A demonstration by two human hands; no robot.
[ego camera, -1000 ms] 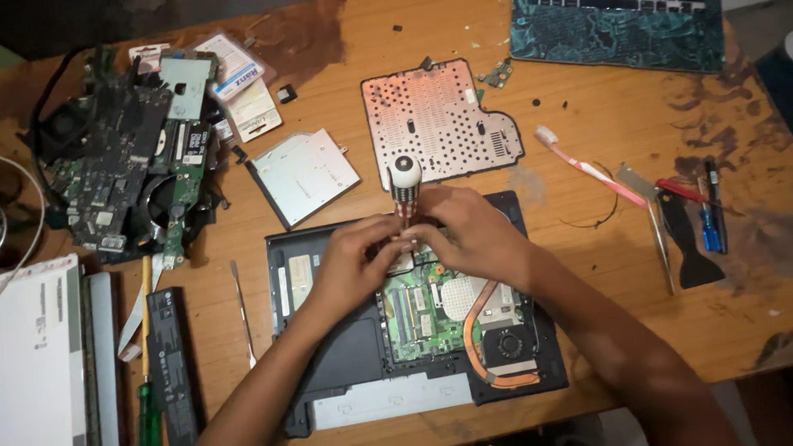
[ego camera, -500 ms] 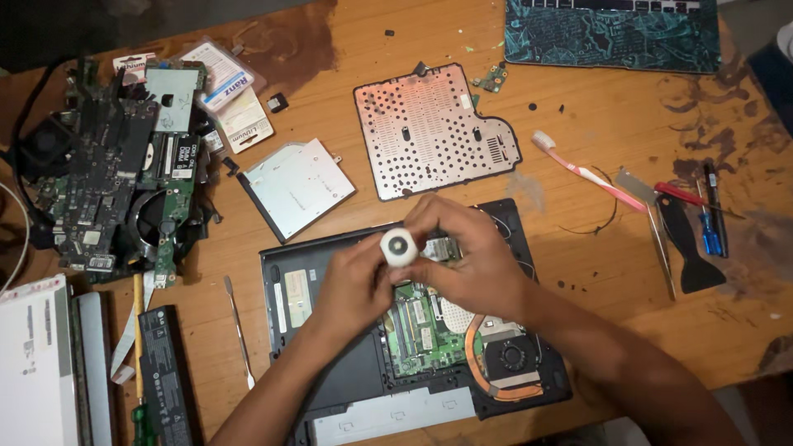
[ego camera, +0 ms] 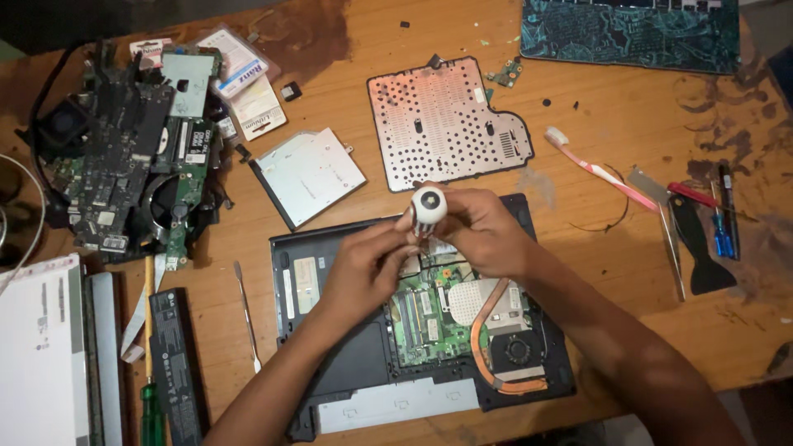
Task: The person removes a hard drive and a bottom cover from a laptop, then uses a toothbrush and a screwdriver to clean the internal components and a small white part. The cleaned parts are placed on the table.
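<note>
Both sets of my fingers close on one white round-capped screwdriver (ego camera: 428, 208): right hand (ego camera: 483, 231) wrapped around its handle, left hand (ego camera: 368, 266) pinching lower down. It stands upright over the opened black laptop base (ego camera: 347, 363) with its exposed green circuit board (ego camera: 429, 318). Behind lies a perforated metal cover plate (ego camera: 446, 122); a pink toothbrush (ego camera: 599, 169) rests well apart to the right.

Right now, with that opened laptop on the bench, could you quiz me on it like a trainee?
1. True or false: both hands, left hand and right hand, hold the white-capped screwdriver.
2. Which lies nearest the pink toothbrush: A) green screwdriver, B) perforated metal cover, C) battery pack?
3. What colour is the curved pipe in the laptop base?

Key: 1 true; 2 B; 3 copper.
</note>
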